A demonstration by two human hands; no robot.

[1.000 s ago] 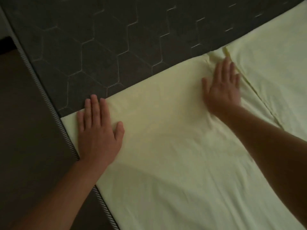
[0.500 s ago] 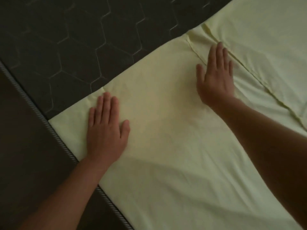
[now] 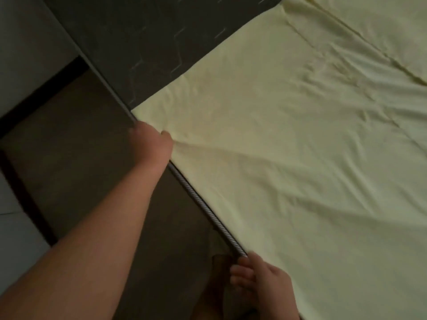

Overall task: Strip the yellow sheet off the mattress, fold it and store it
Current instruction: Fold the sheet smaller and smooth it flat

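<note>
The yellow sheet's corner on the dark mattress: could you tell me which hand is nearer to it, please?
Left. The left hand grips the yellow sheet at its edge right beside that corner; the right hand holds the same edge farther along, near the picture's bottom.

Domestic bedroom in dim light. A dark mattress [image 3: 143, 38] quilted in hexagons, its edge trimmed with striped piping [image 3: 203, 204], lies partly under a yellow sheet [image 3: 300, 158] — beside it a brown floor [image 3: 69, 146], where a bare foot [image 3: 216, 280] shows.

Brown floor [image 3: 69, 158], dark strip [image 3: 34, 100], pale surface [image 3: 30, 54]
</note>
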